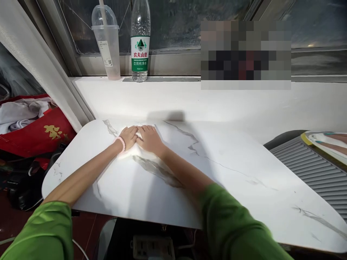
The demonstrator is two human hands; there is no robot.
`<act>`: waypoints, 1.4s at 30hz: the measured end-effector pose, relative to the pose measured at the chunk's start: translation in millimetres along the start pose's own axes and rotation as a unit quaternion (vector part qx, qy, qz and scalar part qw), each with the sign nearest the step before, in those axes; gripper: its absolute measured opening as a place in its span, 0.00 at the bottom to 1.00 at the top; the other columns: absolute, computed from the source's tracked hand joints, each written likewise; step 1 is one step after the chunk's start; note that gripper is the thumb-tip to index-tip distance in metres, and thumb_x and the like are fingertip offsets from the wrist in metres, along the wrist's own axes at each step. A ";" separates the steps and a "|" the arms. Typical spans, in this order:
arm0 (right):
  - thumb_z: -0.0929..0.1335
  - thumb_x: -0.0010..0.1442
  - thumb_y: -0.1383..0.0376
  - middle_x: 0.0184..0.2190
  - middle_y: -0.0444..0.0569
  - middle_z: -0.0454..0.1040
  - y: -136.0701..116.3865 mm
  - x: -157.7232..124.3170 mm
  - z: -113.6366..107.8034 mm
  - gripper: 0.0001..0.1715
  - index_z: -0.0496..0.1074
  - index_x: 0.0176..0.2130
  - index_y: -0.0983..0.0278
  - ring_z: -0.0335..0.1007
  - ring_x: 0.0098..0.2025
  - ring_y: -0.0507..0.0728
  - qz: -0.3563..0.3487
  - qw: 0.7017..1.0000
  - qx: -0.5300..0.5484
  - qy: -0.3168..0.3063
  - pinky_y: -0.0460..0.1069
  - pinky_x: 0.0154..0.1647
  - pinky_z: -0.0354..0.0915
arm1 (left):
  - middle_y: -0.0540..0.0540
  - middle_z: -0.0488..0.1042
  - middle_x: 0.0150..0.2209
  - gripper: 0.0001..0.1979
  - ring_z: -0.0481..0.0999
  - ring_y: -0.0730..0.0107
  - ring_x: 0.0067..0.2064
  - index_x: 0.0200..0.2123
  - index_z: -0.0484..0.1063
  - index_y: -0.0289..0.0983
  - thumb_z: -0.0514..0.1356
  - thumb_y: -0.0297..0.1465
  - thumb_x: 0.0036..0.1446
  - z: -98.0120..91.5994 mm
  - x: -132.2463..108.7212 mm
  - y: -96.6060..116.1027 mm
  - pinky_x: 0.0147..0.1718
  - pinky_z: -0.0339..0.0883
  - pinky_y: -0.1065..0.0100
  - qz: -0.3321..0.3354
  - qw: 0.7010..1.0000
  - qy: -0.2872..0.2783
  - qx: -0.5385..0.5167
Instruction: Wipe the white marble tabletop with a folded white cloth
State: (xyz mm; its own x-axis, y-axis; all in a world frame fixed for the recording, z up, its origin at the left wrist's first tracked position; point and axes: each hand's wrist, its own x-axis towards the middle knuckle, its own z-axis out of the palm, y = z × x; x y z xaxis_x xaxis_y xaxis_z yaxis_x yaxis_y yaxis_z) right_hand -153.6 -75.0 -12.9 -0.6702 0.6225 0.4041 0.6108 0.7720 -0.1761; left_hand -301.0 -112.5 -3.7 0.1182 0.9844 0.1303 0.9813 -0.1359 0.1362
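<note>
Both hands rest near the far edge of a white marble-patterned table [173,202], side by side and touching at the fingers. Under them lies a thin white sheet [127,152], a cloth or paper, mostly covered and hard to tell from the tabletop. My left hand [128,137], with a pink-and-white bead bracelet [122,145] at the wrist, presses down with its fingers laid flat. Flat on the same white sheet is my right hand [149,138], fingers stretched forward. Neither hand visibly grips anything.
On the sill behind stand a clear plastic cup [110,50] with a straw and a water bottle [140,54]. A red bag [38,126] with clothes is at left, a grey ridged object [311,166] at right. A power strip [153,247] sits below the table.
</note>
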 end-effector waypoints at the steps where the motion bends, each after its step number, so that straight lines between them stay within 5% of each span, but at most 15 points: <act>1: 0.62 0.62 0.65 0.48 0.58 0.72 4.1 10.6 2.1 0.23 0.68 0.55 0.69 0.62 0.51 0.64 0.010 1.000 0.002 0.003 0.55 0.56 0.53 | 0.38 0.63 0.64 0.24 0.60 0.62 0.67 0.60 0.63 0.31 0.44 0.27 0.64 0.2 11.4 -6.3 0.66 0.49 0.53 -0.006 1.000 0.004 -0.006; 6: 0.62 0.63 0.64 0.46 0.59 0.73 17.6 41.2 10.6 0.17 0.73 0.47 0.69 0.64 0.51 0.64 0.081 0.996 -0.017 0.021 0.56 0.55 0.55 | 0.42 0.64 0.64 0.23 0.60 0.64 0.66 0.60 0.64 0.36 0.44 0.28 0.64 3.7 49.4 -24.1 0.66 0.50 0.54 -0.029 0.999 0.017 -0.027; 11: 0.61 0.63 0.66 0.48 0.58 0.74 19.9 35.5 12.5 0.18 0.73 0.48 0.69 0.63 0.52 0.64 0.079 0.997 -0.005 0.016 0.56 0.55 0.55 | 0.41 0.63 0.65 0.24 0.59 0.64 0.67 0.61 0.64 0.35 0.44 0.29 0.65 4.6 45.1 -19.5 0.66 0.50 0.55 -0.034 0.999 0.019 -0.014; 16: 0.60 0.62 0.67 0.55 0.60 0.70 6.2 2.9 5.3 0.20 0.72 0.49 0.70 0.59 0.58 0.66 0.040 0.999 -0.007 0.020 0.57 0.57 0.55 | 0.41 0.62 0.66 0.24 0.58 0.62 0.67 0.62 0.63 0.35 0.44 0.29 0.65 3.2 5.8 1.1 0.66 0.48 0.52 -0.033 0.999 0.021 0.010; 21: 0.58 0.63 0.67 0.59 0.68 0.66 -40.8 -41.2 -2.4 0.27 0.67 0.56 0.80 0.55 0.62 0.68 -0.001 0.999 -0.019 0.029 0.61 0.62 0.51 | 0.42 0.60 0.67 0.25 0.57 0.61 0.68 0.63 0.61 0.35 0.44 0.30 0.64 2.0 -57.1 7.1 0.67 0.46 0.51 0.001 1.000 0.014 0.015; 27: 0.56 0.66 0.64 0.61 0.72 0.64 -125.6 -69.3 -11.5 0.33 0.61 0.61 0.85 0.57 0.63 0.72 -0.037 0.999 -0.007 -0.033 0.65 0.64 0.49 | 0.41 0.61 0.66 0.26 0.57 0.61 0.68 0.64 0.59 0.34 0.42 0.33 0.65 -15.7 -151.9 -16.7 0.68 0.45 0.51 0.007 1.000 0.027 -0.001; 33: 0.58 0.67 0.60 0.64 0.74 0.59 -200.8 -56.3 -10.1 0.36 0.57 0.63 0.86 0.54 0.65 0.73 -0.101 0.988 0.060 -0.101 0.66 0.66 0.46 | 0.42 0.60 0.67 0.28 0.58 0.57 0.67 0.66 0.57 0.37 0.41 0.36 0.66 -43.8 -234.7 -59.7 0.67 0.46 0.49 -0.052 0.998 0.028 -0.006; 37: 0.58 0.67 0.60 0.64 0.72 0.59 -224.0 -36.1 -1.3 0.36 0.58 0.63 0.85 0.54 0.65 0.73 -0.121 0.983 0.076 -0.113 0.65 0.65 0.47 | 0.43 0.62 0.66 0.28 0.59 0.56 0.66 0.65 0.58 0.39 0.41 0.38 0.65 -53.1 -249.6 -88.3 0.66 0.48 0.49 -0.087 0.996 0.029 -0.009; 42: 0.58 0.67 0.59 0.62 0.72 0.62 -215.9 0.5 17.8 0.35 0.61 0.61 0.84 0.56 0.63 0.72 -0.109 0.987 0.078 -0.092 0.64 0.64 0.48 | 0.41 0.63 0.64 0.27 0.60 0.58 0.66 0.63 0.60 0.38 0.42 0.38 0.64 -58.2 -212.6 -114.4 0.66 0.50 0.52 -0.082 0.996 0.023 -0.021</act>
State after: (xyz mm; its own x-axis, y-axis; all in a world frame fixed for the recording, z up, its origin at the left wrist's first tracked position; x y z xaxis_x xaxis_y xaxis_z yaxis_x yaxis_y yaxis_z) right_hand -293.3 -239.0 9.4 -0.8528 0.4405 0.2804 0.3805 0.8920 -0.2441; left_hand -447.2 -312.7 10.1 -0.0504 0.9878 0.1471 0.9795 0.0201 0.2005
